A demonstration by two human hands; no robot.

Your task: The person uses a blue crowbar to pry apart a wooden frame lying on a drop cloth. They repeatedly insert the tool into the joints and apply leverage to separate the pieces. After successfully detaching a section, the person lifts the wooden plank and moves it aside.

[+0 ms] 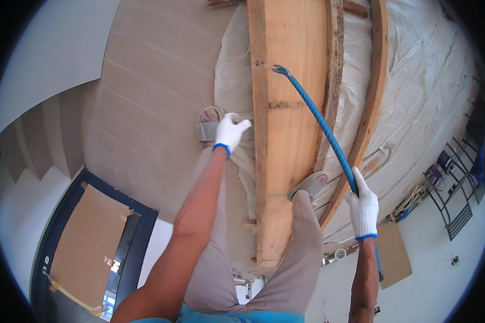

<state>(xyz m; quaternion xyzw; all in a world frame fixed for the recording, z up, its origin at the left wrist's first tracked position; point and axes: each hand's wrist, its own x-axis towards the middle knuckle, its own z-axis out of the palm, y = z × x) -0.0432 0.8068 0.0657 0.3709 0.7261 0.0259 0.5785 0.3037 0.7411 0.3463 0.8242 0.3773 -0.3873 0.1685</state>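
My right hand (363,208), in a white knit glove with a blue cuff, grips a long blue pry bar (321,121). Its forked claw end lies over a wide wooden board (293,145), and its other end shows beside my right forearm. My left hand (231,131), gloved the same way, is held with thumb and fingers apart, near the board's left edge beam (261,161). Nothing shows between its fingers. A rough timber (333,72) runs along the board's right side. Farther right lies another curved-looking wooden beam (374,89).
Plastic sheeting (420,80) covers the floor at right, with tiled floor (153,109) at left. My sandalled feet stand beside and on the board. A metal rack (460,220), coiled cable (414,198) and a cardboard sheet (394,252) are at right. A dark-framed door (89,242) stands lower left.
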